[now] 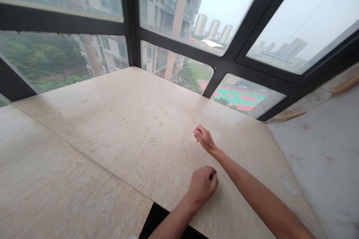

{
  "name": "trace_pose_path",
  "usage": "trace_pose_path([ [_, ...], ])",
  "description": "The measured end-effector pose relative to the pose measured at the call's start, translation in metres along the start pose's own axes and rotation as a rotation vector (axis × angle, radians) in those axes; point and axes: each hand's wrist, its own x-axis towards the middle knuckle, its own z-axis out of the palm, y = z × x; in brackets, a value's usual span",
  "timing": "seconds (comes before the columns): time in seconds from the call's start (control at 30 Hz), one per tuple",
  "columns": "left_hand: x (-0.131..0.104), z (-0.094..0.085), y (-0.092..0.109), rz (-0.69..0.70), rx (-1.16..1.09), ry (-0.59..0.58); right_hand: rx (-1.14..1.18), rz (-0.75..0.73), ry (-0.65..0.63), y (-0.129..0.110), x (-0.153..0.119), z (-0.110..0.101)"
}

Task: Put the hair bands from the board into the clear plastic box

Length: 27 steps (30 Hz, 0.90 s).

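Several small thin rings lie scattered on the pale marble ledge [112, 127], among them one ring [184, 148] a little to the left of my right hand. My right hand [204, 137] is closed over the ledge, with a thin curved edge, perhaps of another ring, just showing at its fingertips. Nearer to me, my left hand [203, 185] rests on the ledge with its fingers curled and thumb against them; what it holds, if anything, is hidden.
Dark window frames [131, 18] border the far side of the ledge. A wall with a floral pattern [322, 149] stands at the right. A seam crosses the ledge at the left, and a dark gap [155, 218] shows at its near edge.
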Motion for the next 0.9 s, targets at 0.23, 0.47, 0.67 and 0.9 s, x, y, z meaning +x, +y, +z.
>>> trace_pose_path([
  [0.23,0.010,-0.004,-0.004,-0.020,-0.034,0.033,0.137,0.130,0.147,0.007,-0.049,-0.051],
  [0.47,0.014,-0.004,-0.006,-0.015,-0.017,0.040,0.171,0.201,0.263,0.016,-0.092,-0.084],
  [0.67,0.015,-0.002,-0.007,-0.009,0.017,0.063,0.189,0.237,0.337,0.020,-0.124,-0.095],
  [0.9,0.017,-0.001,-0.005,-0.039,0.000,0.105,0.206,0.292,0.420,0.034,-0.171,-0.117],
])
